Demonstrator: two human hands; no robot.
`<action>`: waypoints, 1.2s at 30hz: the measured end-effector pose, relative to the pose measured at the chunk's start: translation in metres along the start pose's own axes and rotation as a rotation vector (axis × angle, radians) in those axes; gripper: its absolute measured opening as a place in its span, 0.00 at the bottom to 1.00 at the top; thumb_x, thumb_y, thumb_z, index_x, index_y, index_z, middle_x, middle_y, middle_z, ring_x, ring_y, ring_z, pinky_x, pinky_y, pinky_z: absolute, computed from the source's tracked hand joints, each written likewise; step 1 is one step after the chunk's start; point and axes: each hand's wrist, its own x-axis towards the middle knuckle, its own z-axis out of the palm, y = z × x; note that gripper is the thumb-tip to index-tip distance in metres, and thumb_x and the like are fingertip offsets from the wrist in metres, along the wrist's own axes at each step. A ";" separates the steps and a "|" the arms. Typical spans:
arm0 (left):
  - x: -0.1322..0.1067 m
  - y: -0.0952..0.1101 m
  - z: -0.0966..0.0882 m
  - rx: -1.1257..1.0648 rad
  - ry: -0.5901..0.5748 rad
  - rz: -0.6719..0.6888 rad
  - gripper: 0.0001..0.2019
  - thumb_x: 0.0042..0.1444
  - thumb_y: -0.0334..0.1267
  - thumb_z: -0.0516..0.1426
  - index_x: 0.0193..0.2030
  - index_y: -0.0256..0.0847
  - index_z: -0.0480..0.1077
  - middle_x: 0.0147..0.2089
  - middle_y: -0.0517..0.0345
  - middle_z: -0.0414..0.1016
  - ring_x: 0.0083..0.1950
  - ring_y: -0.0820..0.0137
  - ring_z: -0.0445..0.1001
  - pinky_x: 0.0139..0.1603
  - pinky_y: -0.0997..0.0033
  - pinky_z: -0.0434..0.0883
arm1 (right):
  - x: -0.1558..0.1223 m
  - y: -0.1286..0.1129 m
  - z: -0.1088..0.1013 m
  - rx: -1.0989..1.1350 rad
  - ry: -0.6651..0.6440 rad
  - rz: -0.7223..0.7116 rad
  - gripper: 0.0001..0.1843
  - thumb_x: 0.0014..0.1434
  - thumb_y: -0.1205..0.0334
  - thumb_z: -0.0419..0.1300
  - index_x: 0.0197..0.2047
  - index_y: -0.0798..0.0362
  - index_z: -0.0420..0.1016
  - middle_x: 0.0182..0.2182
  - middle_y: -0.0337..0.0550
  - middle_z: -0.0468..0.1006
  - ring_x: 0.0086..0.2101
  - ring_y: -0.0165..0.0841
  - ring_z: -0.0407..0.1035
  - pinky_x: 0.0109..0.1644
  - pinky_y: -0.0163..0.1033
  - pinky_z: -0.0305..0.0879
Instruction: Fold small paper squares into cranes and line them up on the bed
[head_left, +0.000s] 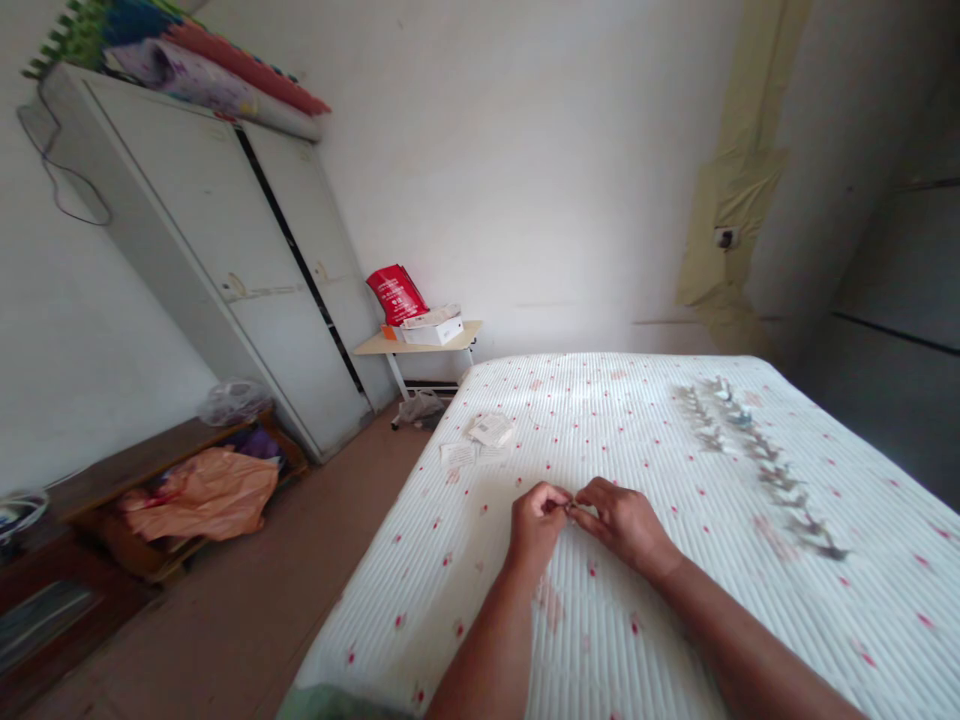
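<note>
Over the middle of the bed, my left hand (537, 512) and my right hand (628, 520) meet with fingertips pinched together. A tiny dark thing (569, 507) shows between them, too small and covered to name. Beyond my left hand lie several thin printed paper sheets (491, 430), loosely piled on the bedcover. Off to the right of my right hand, small grey and white pointed figures (776, 465) stand in slanting rows; they look like folded paper birds, though blurred.
A white quilted bedcover with red dots (480, 560) lies under everything. Past its far left corner stands a small table (375, 346) bearing a red bag (396, 293) and a white box (433, 328). A grey cabinet (187, 220) and a low wooden bench (67, 497) line the left.
</note>
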 end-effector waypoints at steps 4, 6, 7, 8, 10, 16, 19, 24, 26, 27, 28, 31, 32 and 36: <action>0.002 -0.004 0.000 -0.004 -0.025 -0.069 0.01 0.43 0.31 0.55 0.23 0.37 0.66 0.25 0.59 0.72 0.26 0.75 0.68 0.28 0.77 0.64 | -0.003 0.010 -0.010 0.105 0.018 0.071 0.10 0.57 0.60 0.51 0.35 0.52 0.73 0.31 0.41 0.75 0.28 0.29 0.69 0.32 0.33 0.61; 0.002 -0.006 0.000 -0.027 -0.029 -0.096 0.02 0.43 0.32 0.56 0.24 0.37 0.65 0.24 0.60 0.71 0.25 0.75 0.68 0.27 0.77 0.63 | -0.003 0.015 -0.013 0.120 0.034 0.105 0.10 0.56 0.63 0.50 0.33 0.51 0.73 0.30 0.41 0.75 0.28 0.30 0.69 0.32 0.33 0.62; 0.003 -0.006 0.000 -0.040 -0.033 -0.105 0.03 0.42 0.33 0.57 0.24 0.37 0.65 0.24 0.60 0.71 0.24 0.75 0.68 0.27 0.77 0.63 | -0.003 0.017 -0.013 0.120 0.039 0.117 0.11 0.55 0.64 0.50 0.33 0.52 0.73 0.30 0.41 0.75 0.28 0.30 0.69 0.32 0.33 0.62; 0.003 -0.007 0.000 -0.054 -0.042 -0.114 0.04 0.42 0.33 0.57 0.24 0.37 0.65 0.24 0.60 0.71 0.24 0.75 0.68 0.27 0.77 0.63 | -0.003 0.019 -0.013 0.121 0.040 0.125 0.11 0.55 0.65 0.50 0.32 0.52 0.73 0.30 0.41 0.75 0.29 0.30 0.69 0.32 0.33 0.62; 0.005 -0.006 -0.003 -0.091 -0.074 -0.134 0.05 0.42 0.33 0.58 0.24 0.37 0.64 0.22 0.61 0.70 0.24 0.76 0.67 0.27 0.77 0.63 | -0.002 0.021 -0.011 0.136 0.031 0.131 0.11 0.53 0.66 0.49 0.31 0.52 0.73 0.29 0.41 0.75 0.29 0.30 0.69 0.33 0.33 0.61; 0.005 0.004 -0.009 -0.288 -0.182 -0.151 0.08 0.42 0.35 0.59 0.26 0.36 0.63 0.26 0.60 0.70 0.25 0.76 0.68 0.29 0.74 0.64 | -0.003 0.019 -0.006 0.273 0.010 0.135 0.09 0.50 0.68 0.51 0.32 0.53 0.72 0.29 0.41 0.74 0.28 0.29 0.67 0.32 0.33 0.62; 0.005 0.008 -0.010 -0.353 -0.246 -0.143 0.09 0.42 0.36 0.60 0.26 0.36 0.62 0.26 0.60 0.69 0.25 0.75 0.68 0.30 0.73 0.65 | -0.004 0.018 -0.001 0.345 0.005 0.139 0.12 0.48 0.71 0.53 0.36 0.53 0.71 0.33 0.41 0.73 0.25 0.27 0.65 0.30 0.33 0.62; 0.005 0.008 -0.013 -0.297 -0.313 -0.176 0.10 0.43 0.37 0.60 0.27 0.36 0.62 0.30 0.58 0.70 0.27 0.74 0.68 0.33 0.71 0.66 | -0.003 0.016 0.005 0.391 0.022 0.059 0.09 0.50 0.72 0.53 0.34 0.53 0.72 0.32 0.42 0.72 0.25 0.26 0.64 0.29 0.32 0.61; 0.006 0.006 -0.014 -0.263 -0.339 -0.177 0.10 0.43 0.37 0.59 0.27 0.36 0.62 0.31 0.57 0.70 0.28 0.74 0.68 0.34 0.71 0.65 | -0.002 0.016 0.006 0.391 0.031 0.020 0.07 0.52 0.71 0.53 0.30 0.53 0.71 0.29 0.41 0.71 0.28 0.29 0.66 0.31 0.33 0.62; 0.007 0.006 -0.015 -0.243 -0.350 -0.171 0.09 0.43 0.37 0.59 0.27 0.36 0.63 0.31 0.57 0.70 0.28 0.74 0.68 0.34 0.71 0.65 | -0.002 0.015 0.006 0.381 0.031 0.009 0.07 0.53 0.70 0.53 0.29 0.53 0.71 0.28 0.41 0.71 0.29 0.29 0.67 0.33 0.33 0.62; 0.007 0.005 -0.016 -0.220 -0.362 -0.161 0.09 0.43 0.36 0.59 0.26 0.36 0.63 0.31 0.57 0.70 0.29 0.74 0.68 0.35 0.72 0.64 | -0.002 0.016 0.006 0.366 0.029 0.003 0.07 0.53 0.70 0.52 0.28 0.53 0.71 0.27 0.41 0.71 0.30 0.30 0.67 0.33 0.33 0.62; 0.009 0.007 -0.018 -0.138 -0.387 -0.125 0.06 0.42 0.34 0.58 0.26 0.36 0.64 0.30 0.58 0.69 0.31 0.74 0.67 0.35 0.74 0.62 | -0.002 0.016 0.008 0.327 0.036 0.012 0.09 0.53 0.71 0.51 0.29 0.53 0.71 0.28 0.41 0.71 0.30 0.29 0.67 0.34 0.33 0.62; 0.009 0.009 -0.019 -0.106 -0.394 -0.118 0.05 0.42 0.33 0.57 0.26 0.35 0.65 0.29 0.59 0.69 0.31 0.75 0.66 0.35 0.75 0.62 | -0.002 0.016 0.009 0.314 0.041 0.015 0.09 0.53 0.72 0.50 0.30 0.53 0.71 0.29 0.41 0.71 0.30 0.29 0.67 0.35 0.33 0.62; 0.014 0.011 -0.020 0.056 -0.432 -0.131 0.02 0.42 0.31 0.54 0.26 0.36 0.66 0.25 0.62 0.68 0.28 0.76 0.65 0.32 0.77 0.60 | -0.004 0.017 0.011 0.222 0.037 0.001 0.10 0.53 0.73 0.49 0.31 0.54 0.70 0.29 0.40 0.71 0.30 0.28 0.67 0.35 0.32 0.61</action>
